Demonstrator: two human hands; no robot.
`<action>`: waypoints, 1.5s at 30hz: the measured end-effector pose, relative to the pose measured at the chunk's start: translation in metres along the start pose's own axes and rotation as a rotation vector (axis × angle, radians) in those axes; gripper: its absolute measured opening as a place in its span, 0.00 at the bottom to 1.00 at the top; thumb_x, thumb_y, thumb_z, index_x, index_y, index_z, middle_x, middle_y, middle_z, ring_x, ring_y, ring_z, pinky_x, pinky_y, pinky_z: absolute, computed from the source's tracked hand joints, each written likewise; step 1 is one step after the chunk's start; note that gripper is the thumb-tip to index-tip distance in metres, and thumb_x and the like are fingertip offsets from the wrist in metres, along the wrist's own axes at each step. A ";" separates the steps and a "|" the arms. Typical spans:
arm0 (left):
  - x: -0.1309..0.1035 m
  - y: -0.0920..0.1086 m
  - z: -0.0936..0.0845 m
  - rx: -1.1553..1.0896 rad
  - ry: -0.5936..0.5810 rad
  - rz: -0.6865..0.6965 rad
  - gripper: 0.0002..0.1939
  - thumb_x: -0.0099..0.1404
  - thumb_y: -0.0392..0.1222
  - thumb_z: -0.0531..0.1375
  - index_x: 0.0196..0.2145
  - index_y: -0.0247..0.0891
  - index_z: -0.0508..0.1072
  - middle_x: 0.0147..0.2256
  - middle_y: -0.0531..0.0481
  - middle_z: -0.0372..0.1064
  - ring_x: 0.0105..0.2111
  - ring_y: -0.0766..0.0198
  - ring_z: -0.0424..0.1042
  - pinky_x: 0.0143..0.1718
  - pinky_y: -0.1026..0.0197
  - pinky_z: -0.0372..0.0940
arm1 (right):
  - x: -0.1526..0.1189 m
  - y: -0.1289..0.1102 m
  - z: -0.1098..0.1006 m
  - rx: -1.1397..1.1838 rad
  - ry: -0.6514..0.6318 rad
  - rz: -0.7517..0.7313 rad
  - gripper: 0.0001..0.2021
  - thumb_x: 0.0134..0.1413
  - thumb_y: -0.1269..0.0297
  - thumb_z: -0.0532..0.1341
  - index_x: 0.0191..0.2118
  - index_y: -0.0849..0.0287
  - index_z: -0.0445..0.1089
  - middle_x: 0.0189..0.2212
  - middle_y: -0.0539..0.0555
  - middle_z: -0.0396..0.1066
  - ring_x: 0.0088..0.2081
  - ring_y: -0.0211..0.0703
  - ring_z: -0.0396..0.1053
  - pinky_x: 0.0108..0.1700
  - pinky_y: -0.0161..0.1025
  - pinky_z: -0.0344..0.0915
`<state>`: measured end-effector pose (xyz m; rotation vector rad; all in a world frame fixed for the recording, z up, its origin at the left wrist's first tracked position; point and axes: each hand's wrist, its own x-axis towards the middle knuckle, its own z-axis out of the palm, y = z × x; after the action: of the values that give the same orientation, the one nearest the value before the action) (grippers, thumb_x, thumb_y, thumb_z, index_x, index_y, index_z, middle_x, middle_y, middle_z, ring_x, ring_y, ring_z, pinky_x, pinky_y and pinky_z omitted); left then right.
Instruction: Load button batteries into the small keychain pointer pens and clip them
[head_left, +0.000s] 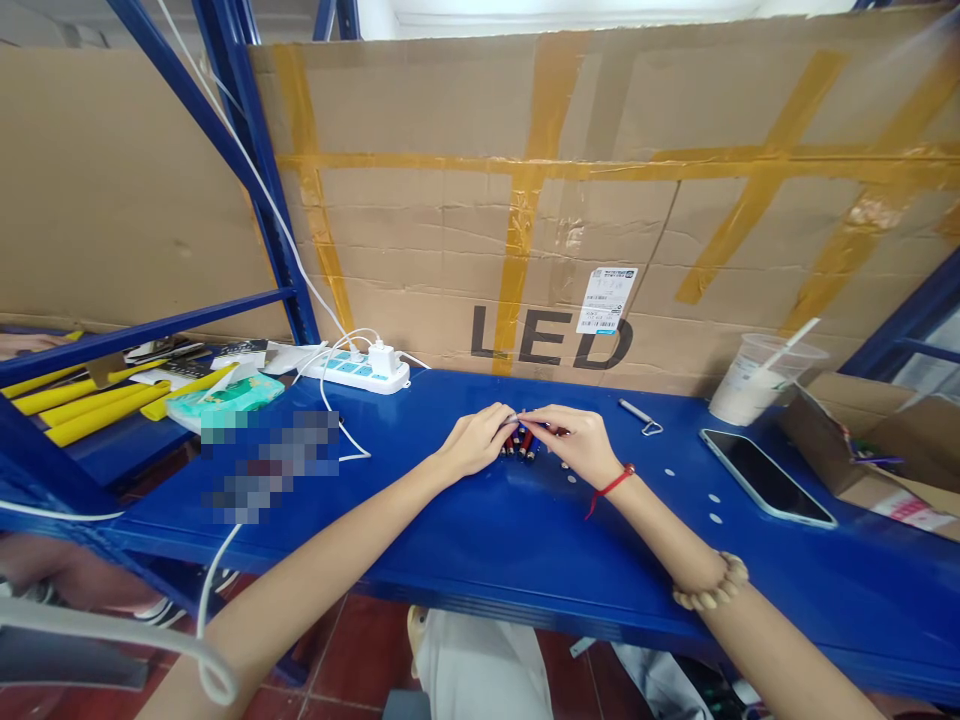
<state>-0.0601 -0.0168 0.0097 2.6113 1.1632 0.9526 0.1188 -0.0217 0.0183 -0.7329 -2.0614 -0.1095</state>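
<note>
My left hand and my right hand meet above the blue tabletop, fingertips almost touching. Both are closed in a pinch; the small thing between their fingertips is too tiny to name. Just under the fingers lies a small cluster of slim dark red and black sticks with shiny ends, partly hidden by the hands. Small pale round discs lie on the surface to the right of my right hand. Beyond that hand rests a slim whitish stick with a wire loop.
On the right are a phone, a plastic cup with a straw and an open cardboard box. A white power strip with cables stands back left. A large taped carton walls off the rear of the blue table.
</note>
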 end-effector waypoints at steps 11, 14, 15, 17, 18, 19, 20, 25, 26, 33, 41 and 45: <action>0.000 -0.001 0.000 0.036 -0.033 0.016 0.09 0.68 0.39 0.44 0.33 0.39 0.61 0.33 0.51 0.65 0.34 0.65 0.67 0.38 0.64 0.62 | 0.003 -0.002 -0.001 0.135 -0.084 0.143 0.09 0.53 0.62 0.59 0.32 0.59 0.75 0.22 0.50 0.71 0.18 0.31 0.61 0.24 0.31 0.60; -0.001 -0.001 0.001 0.041 -0.032 0.025 0.09 0.68 0.39 0.44 0.33 0.38 0.61 0.33 0.51 0.65 0.34 0.65 0.67 0.38 0.63 0.62 | 0.004 -0.003 -0.002 0.146 -0.090 0.155 0.09 0.53 0.63 0.59 0.32 0.60 0.75 0.22 0.50 0.71 0.17 0.31 0.61 0.24 0.31 0.59; -0.001 -0.001 0.001 0.045 -0.031 0.028 0.09 0.68 0.40 0.44 0.33 0.38 0.61 0.33 0.51 0.65 0.34 0.65 0.67 0.38 0.63 0.62 | 0.004 -0.003 -0.002 0.145 -0.093 0.158 0.09 0.53 0.63 0.59 0.32 0.60 0.75 0.23 0.51 0.71 0.17 0.31 0.61 0.24 0.31 0.59; 0.000 -0.001 0.001 0.051 -0.031 0.035 0.09 0.68 0.39 0.44 0.34 0.38 0.61 0.33 0.51 0.65 0.34 0.65 0.67 0.38 0.63 0.62 | 0.003 -0.002 -0.002 0.131 -0.098 0.161 0.09 0.53 0.63 0.59 0.32 0.60 0.75 0.22 0.50 0.71 0.17 0.31 0.61 0.24 0.31 0.59; 0.000 -0.001 0.001 0.053 -0.032 0.039 0.09 0.68 0.39 0.44 0.34 0.38 0.62 0.33 0.51 0.65 0.34 0.65 0.67 0.38 0.63 0.62 | 0.002 -0.001 -0.001 0.117 -0.099 0.160 0.09 0.53 0.63 0.59 0.33 0.59 0.75 0.22 0.50 0.71 0.17 0.31 0.60 0.24 0.31 0.59; 0.000 -0.001 0.001 0.054 -0.033 0.043 0.09 0.68 0.39 0.44 0.34 0.38 0.62 0.33 0.51 0.65 0.33 0.65 0.67 0.37 0.63 0.62 | 0.002 -0.001 -0.001 0.100 -0.100 0.156 0.09 0.53 0.63 0.59 0.33 0.59 0.75 0.21 0.50 0.70 0.17 0.31 0.60 0.24 0.31 0.59; 0.000 -0.002 0.002 0.055 -0.032 0.047 0.09 0.68 0.39 0.44 0.34 0.38 0.62 0.32 0.51 0.65 0.33 0.65 0.67 0.37 0.64 0.62 | 0.001 0.000 0.000 0.081 -0.101 0.149 0.09 0.53 0.62 0.59 0.33 0.59 0.75 0.21 0.49 0.70 0.17 0.31 0.60 0.24 0.31 0.59; 0.000 -0.003 0.002 0.054 -0.020 0.040 0.10 0.68 0.40 0.44 0.34 0.39 0.62 0.32 0.52 0.65 0.33 0.65 0.67 0.37 0.63 0.62 | 0.000 0.001 0.001 -0.012 -0.106 0.098 0.08 0.54 0.63 0.58 0.34 0.56 0.75 0.25 0.49 0.72 0.19 0.30 0.61 0.24 0.30 0.57; 0.000 -0.003 0.002 0.053 -0.020 0.040 0.10 0.68 0.40 0.44 0.34 0.39 0.62 0.32 0.52 0.65 0.33 0.65 0.67 0.37 0.63 0.62 | 0.000 0.001 0.001 -0.024 -0.110 0.092 0.08 0.55 0.64 0.58 0.34 0.56 0.75 0.26 0.49 0.72 0.19 0.30 0.61 0.24 0.29 0.57; 0.000 -0.004 0.003 0.064 -0.019 0.038 0.10 0.68 0.40 0.44 0.35 0.38 0.63 0.33 0.51 0.65 0.34 0.65 0.67 0.38 0.63 0.63 | 0.001 0.002 0.000 0.010 -0.122 0.103 0.09 0.54 0.64 0.58 0.35 0.57 0.75 0.21 0.48 0.69 0.18 0.30 0.58 0.24 0.30 0.57; 0.000 -0.002 0.002 0.046 -0.028 0.002 0.10 0.68 0.41 0.43 0.34 0.39 0.62 0.33 0.52 0.65 0.33 0.65 0.67 0.38 0.63 0.63 | 0.001 0.002 0.000 0.054 -0.139 0.117 0.08 0.54 0.64 0.57 0.35 0.56 0.74 0.26 0.49 0.71 0.19 0.30 0.59 0.25 0.30 0.58; 0.000 -0.002 0.001 0.033 -0.027 -0.010 0.10 0.68 0.41 0.43 0.35 0.39 0.62 0.34 0.52 0.65 0.34 0.65 0.67 0.38 0.63 0.62 | 0.001 0.002 -0.001 0.038 -0.131 0.118 0.08 0.54 0.64 0.58 0.36 0.56 0.74 0.30 0.50 0.73 0.19 0.30 0.60 0.25 0.30 0.59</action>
<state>-0.0606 -0.0151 0.0084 2.6327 1.1941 0.9014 0.1200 -0.0200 0.0189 -0.8559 -2.1319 0.0452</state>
